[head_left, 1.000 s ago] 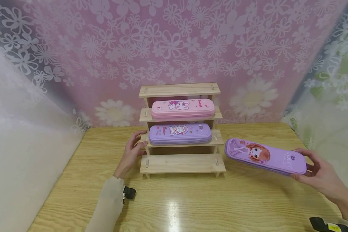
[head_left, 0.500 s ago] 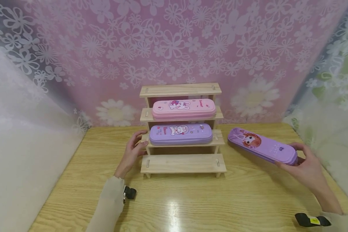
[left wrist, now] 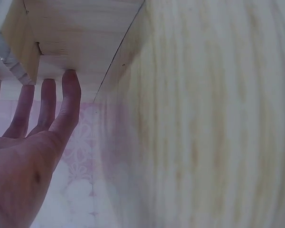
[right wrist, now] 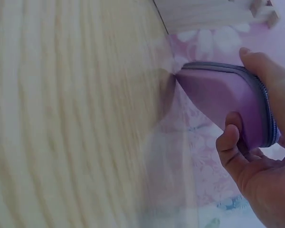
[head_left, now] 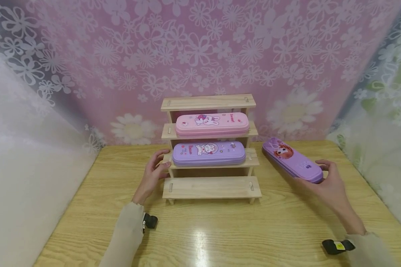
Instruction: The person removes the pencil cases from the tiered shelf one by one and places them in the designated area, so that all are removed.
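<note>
In the head view my right hand (head_left: pixel 331 189) grips the near end of a purple pencil case (head_left: pixel 292 160) with a red-haired doll picture, right of a wooden tiered stand (head_left: pixel 212 187). The right wrist view has thumb and fingers on either side of the zipped case (right wrist: pixel 223 97), whose far end dips close to the table. My left hand (head_left: pixel 153 171) is at the stand's left side, thumb on the front edge of a tier. Its fingers, nearly straight, put their tips to the side panel in the left wrist view.
On the stand's tiers lie a pink pencil case (head_left: pixel 212 123) and a lilac bunny pencil case (head_left: pixel 208 153). The top and bottom planks are bare. The wooden table (head_left: pixel 200 226) meets a pink floral curtain (head_left: pixel 200 55) behind and pale cloth at both sides.
My right hand has brought the doll pencil case leftward and farther back, swinging its near end in so it lies more slanted. The left hand has stayed at the stand.
</note>
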The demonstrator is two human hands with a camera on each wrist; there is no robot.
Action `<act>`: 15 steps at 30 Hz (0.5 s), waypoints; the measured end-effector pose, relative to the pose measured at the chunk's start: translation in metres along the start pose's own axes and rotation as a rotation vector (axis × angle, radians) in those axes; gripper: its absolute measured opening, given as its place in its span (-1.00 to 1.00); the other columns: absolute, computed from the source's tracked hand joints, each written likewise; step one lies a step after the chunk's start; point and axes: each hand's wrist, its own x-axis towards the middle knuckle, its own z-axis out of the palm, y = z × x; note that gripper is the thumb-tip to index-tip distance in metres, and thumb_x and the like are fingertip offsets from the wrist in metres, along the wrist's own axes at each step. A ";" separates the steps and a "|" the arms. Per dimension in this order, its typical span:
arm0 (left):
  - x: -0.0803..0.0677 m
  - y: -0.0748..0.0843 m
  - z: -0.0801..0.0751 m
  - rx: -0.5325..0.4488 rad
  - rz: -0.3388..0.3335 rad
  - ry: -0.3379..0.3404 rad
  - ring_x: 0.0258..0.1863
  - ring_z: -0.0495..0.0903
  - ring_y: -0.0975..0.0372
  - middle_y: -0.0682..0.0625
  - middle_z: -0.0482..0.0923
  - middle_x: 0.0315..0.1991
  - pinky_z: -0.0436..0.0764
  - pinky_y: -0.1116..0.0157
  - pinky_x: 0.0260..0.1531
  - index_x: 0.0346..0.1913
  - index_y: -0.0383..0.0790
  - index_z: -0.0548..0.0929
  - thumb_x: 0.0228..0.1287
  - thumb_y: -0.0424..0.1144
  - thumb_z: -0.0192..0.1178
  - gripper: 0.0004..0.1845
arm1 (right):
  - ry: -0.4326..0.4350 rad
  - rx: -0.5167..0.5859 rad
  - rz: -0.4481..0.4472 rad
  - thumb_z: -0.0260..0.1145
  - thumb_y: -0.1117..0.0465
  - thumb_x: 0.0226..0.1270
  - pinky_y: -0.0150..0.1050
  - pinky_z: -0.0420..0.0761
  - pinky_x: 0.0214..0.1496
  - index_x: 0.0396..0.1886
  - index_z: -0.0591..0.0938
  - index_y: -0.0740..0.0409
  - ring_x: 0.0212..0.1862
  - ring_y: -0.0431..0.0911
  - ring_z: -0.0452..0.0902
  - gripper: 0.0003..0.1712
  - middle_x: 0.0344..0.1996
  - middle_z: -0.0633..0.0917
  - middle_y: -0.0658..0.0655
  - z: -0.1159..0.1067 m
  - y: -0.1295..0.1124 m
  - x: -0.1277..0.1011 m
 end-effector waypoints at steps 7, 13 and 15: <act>-0.002 0.004 0.002 -0.007 -0.004 0.007 -0.10 0.67 0.30 -0.10 0.44 0.23 0.76 0.10 -0.15 0.43 -0.16 0.36 0.50 -0.30 0.10 -0.51 | -0.174 0.123 -0.032 0.45 0.23 0.35 -0.47 0.66 -0.37 0.43 0.23 0.28 -0.27 -0.46 0.62 -0.20 0.25 0.36 0.33 0.012 -0.002 -0.003; -0.002 0.004 0.002 0.001 -0.005 0.006 -0.09 0.67 0.30 -0.13 0.44 0.25 0.76 0.11 -0.15 0.44 -0.18 0.35 0.51 -0.31 0.08 -0.50 | -0.258 0.182 -0.046 0.42 0.31 0.36 -0.49 0.67 -0.30 0.47 0.20 0.29 -0.21 -0.47 0.62 -0.19 0.28 0.36 0.52 0.018 0.000 -0.007; -0.002 0.004 0.002 0.002 -0.003 0.002 -0.09 0.67 0.30 -0.14 0.43 0.26 0.76 0.10 -0.15 0.45 -0.17 0.34 0.52 -0.31 0.08 -0.50 | -0.268 0.185 -0.044 0.43 0.31 0.36 -0.49 0.67 -0.29 0.47 0.20 0.28 -0.20 -0.47 0.61 -0.19 0.27 0.36 0.54 0.019 -0.001 -0.008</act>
